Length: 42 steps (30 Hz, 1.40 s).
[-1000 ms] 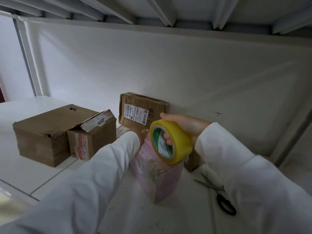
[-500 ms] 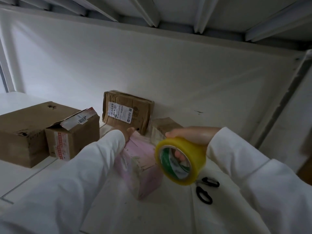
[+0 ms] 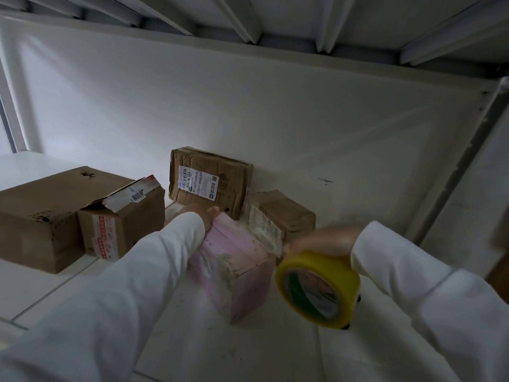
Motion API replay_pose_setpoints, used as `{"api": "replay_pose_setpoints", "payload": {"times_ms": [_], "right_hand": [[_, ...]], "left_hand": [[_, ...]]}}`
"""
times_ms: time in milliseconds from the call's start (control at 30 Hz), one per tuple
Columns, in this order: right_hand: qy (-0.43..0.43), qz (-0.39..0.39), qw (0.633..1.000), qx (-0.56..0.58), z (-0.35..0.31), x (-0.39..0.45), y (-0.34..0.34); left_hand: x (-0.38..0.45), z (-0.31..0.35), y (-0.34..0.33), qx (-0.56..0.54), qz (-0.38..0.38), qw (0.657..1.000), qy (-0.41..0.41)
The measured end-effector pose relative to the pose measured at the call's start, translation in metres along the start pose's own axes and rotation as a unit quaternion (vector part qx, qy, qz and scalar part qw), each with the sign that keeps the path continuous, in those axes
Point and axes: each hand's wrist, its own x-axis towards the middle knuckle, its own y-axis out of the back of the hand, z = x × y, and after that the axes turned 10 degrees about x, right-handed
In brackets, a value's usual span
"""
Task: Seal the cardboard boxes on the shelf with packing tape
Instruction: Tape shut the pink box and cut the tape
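Note:
A pink box [image 3: 237, 268] stands on the white shelf [image 3: 248, 351] in the middle. My left hand [image 3: 202, 216] holds its far left top edge, mostly hidden by my white sleeve. My right hand [image 3: 325, 241] grips a yellow roll of packing tape [image 3: 316, 288] from above, just right of the pink box. A strip of tape [image 3: 265, 230] runs from the roll across the box's top right edge. Behind stand a labelled brown box [image 3: 209, 183] against the wall and a smaller brown box [image 3: 286, 213].
At the left sit a large brown box [image 3: 38, 216] and a smaller one with a raised flap [image 3: 121, 219]. The shelf's back wall [image 3: 275, 119] is close behind, and a metal upright [image 3: 454, 175] closes the right side. The roll hides the scissors almost wholly.
My right hand has carried the tape roll to the right and downward, away from the pink box's top. The roll now covers the scissors. My left hand stays on the box.

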Motion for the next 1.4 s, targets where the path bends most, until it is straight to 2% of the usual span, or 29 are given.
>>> {"api": "replay_pose_setpoints", "payload": {"times_ms": [100, 333, 400, 500, 600, 733, 833, 967, 1167, 1267, 1400], "right_hand": [[-0.058, 0.008, 0.998, 0.017, 0.021, 0.008, -0.007], [-0.076, 0.01, 0.994, 0.074, 0.032, 0.02, -0.027], [-0.079, 0.008, 0.993, 0.088, 0.032, 0.022, -0.028], [-0.074, -0.002, 0.994, 0.085, 0.028, 0.024, -0.031], [-0.066, -0.006, 0.995, 0.072, 0.026, 0.027, -0.032], [-0.051, -0.008, 0.996, 0.076, 0.033, 0.02, -0.026], [-0.01, -0.018, 0.988, 0.152, 0.032, 0.012, -0.015], [0.019, -0.016, 0.996, 0.086, 0.017, 0.001, -0.003], [0.096, 0.027, 0.986, 0.13, -0.003, -0.018, 0.019], [0.078, 0.015, 0.992, 0.099, -0.006, -0.027, 0.014], [-0.013, 0.004, 0.998, 0.054, 0.018, -0.018, -0.01]], "left_hand": [[-0.007, 0.006, 0.002, 0.024, 0.016, 1.0, -0.002], [-0.03, 0.011, 0.009, 0.105, 0.048, 0.993, -0.03], [-0.036, 0.016, 0.01, 0.16, 0.081, 0.982, -0.062], [-0.041, 0.02, 0.008, 0.254, 0.164, 0.943, -0.136], [-0.043, 0.017, 0.01, 0.211, 0.118, 0.956, -0.164], [-0.04, 0.016, 0.013, 0.195, 0.056, 0.972, -0.117], [-0.036, 0.022, 0.011, 0.197, 0.048, 0.976, -0.08], [-0.038, 0.025, 0.012, 0.199, 0.051, 0.977, -0.059], [-0.04, 0.028, 0.013, 0.207, 0.046, 0.976, -0.044], [-0.042, 0.026, 0.012, 0.192, 0.053, 0.979, -0.042], [-0.041, 0.026, 0.012, 0.17, 0.047, 0.984, -0.033]]}}
